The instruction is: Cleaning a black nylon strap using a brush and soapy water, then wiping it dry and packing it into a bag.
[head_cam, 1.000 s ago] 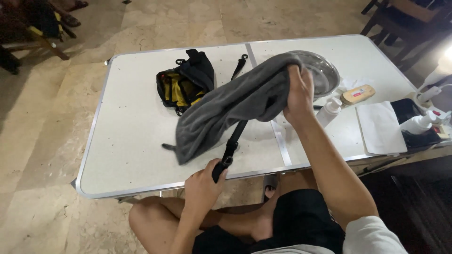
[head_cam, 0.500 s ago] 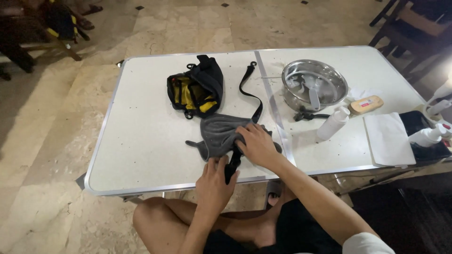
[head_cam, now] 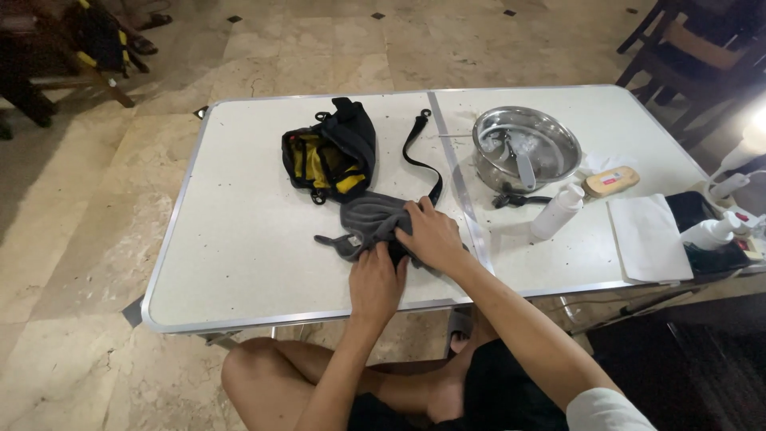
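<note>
A bunched grey cloth (head_cam: 365, 219) lies on the white folding table (head_cam: 239, 239) near its front edge. My right hand (head_cam: 431, 235) presses down on the cloth's right side. My left hand (head_cam: 377, 283) grips the cloth's near edge from below. A black pouch with yellow lining (head_cam: 331, 152) sits open just beyond the cloth. Its black strap (head_cam: 419, 156) runs from the pouch toward my right hand.
A steel bowl (head_cam: 527, 148) with a utensil inside stands at the right back. Near it are a white bottle (head_cam: 556, 211), a tan bar (head_cam: 610, 181), a white sheet (head_cam: 646, 237) and a black razor-like tool (head_cam: 515, 199). Chairs stand around the tiled floor.
The grey cloth, held up spread over the table a second ago, now lies bunched on the table. Both hands have come down onto it.
</note>
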